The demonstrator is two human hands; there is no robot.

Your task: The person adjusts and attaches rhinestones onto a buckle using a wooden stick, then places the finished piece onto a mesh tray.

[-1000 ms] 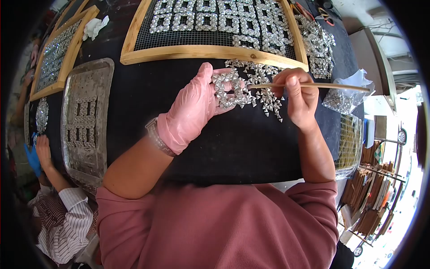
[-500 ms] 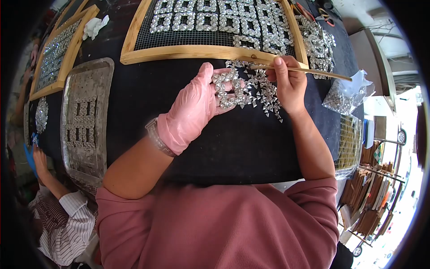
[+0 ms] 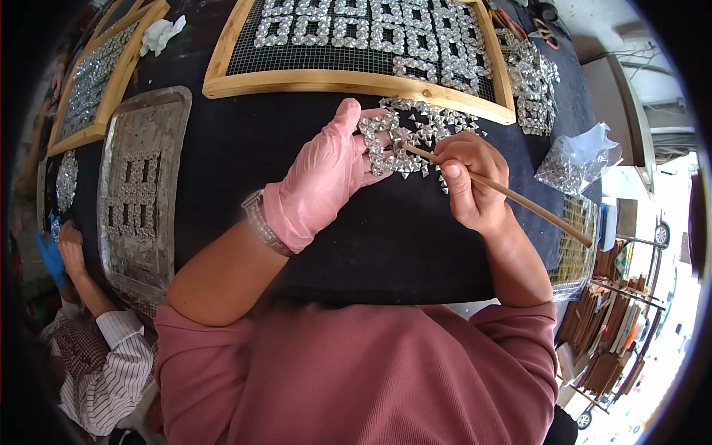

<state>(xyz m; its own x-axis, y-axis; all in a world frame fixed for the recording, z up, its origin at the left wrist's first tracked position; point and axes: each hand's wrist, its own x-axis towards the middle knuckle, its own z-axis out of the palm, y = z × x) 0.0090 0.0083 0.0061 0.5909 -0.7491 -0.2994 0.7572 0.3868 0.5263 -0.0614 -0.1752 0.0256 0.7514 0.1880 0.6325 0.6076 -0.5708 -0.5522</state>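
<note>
My left hand [image 3: 319, 182], in a pink glove, supports a rectangular ring of clear faceted stones [image 3: 378, 156] on its fingers, with the thumb raised beside it. My right hand [image 3: 476, 182] is bare and closed round a thin wooden stick [image 3: 530, 205]. The stick's tip points left and meets the ring's right side; whether a stone is on the tip is too small to tell. Loose silvery triangular stones [image 3: 426, 127] lie scattered on the dark tabletop just beyond and between my hands.
A wood-framed mesh screen [image 3: 311, 78] with rows of similar rings lies ahead. A metal tray [image 3: 179, 148] with more rings is at left, near a co-worker's blue-gloved hand [image 3: 50, 256]. At right are a plastic bag of stones [image 3: 578, 159] and a heap of finished rings [image 3: 535, 93].
My right hand has moved left and down, bringing the stick's tip from over the loose stones onto the ring. My left hand stays nearly in place. The view has shifted slightly.
</note>
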